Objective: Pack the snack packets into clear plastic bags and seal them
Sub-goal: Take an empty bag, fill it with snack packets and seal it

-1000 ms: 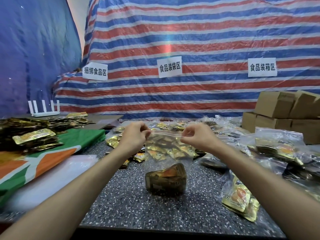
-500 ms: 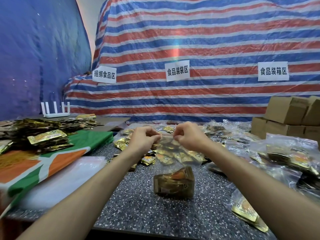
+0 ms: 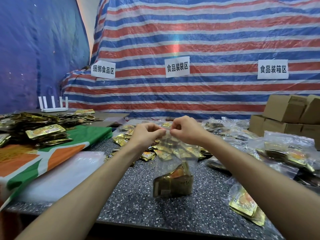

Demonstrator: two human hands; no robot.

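**Both hands pinched the top of a clear snack bag over a speckled table**

Head-cam view, looking fwd and down. A clear plastic bag hung upright at centre, held by its top edge btwn both hands. The L hand pinched the left part of the top strip, fingers curled, thumb against forefinger. The R hand pinched the strip just beside it, knuckles up, fingers curled in. The hands were close together, w/ only a short stretch of the strip showing btwn them. Both bare forearms reached in from the bottom corners and converged on the bag, wrists raised above the table.

Snack packets, gold foil w/ orange print, sat bunched in the bag's bottom, well below the hands. The bag's base was level w/ the speckled table. Whether it rested there or hung just over it couldn't be told.

Loose packets lay scattered behind the bag. Filled bags were heaped to the right, w/ one more filled bag near the R forearm. Cardboard boxes were stacked at far right. On the left lay a green, orange and white sack w/ a packet heap on top, and a stack of empty clear bags beside it. A white router stood at back left. A striped tarp w/ three paper signs formed the backdrop.
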